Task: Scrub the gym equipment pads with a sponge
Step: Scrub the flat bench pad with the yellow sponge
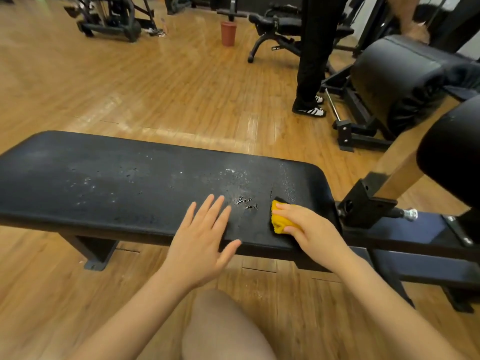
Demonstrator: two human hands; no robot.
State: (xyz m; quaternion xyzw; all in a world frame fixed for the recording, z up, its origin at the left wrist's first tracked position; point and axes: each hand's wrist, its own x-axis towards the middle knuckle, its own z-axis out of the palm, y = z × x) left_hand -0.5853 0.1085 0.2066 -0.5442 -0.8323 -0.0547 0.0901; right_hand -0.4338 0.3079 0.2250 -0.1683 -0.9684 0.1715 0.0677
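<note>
Right hand (pixel 309 227) grips sponge (pixel 279 219) | worn black pad (pixel 117 183) | wood floor (pixel 155 87)

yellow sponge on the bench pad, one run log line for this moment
right hand grips yellow sponge on worn black bench pad | left hand flat on pad

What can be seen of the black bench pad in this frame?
The bench pad is a long, flat black cushion with rounded corners, seemingly vinyl, lying level on a dark metal frame over the wood floor. Its surface is scuffed, wet-speckled and cracked with small tears near the right end. The left hand rests flat on its near edge; the right hand presses a yellow sponge against it.
</note>
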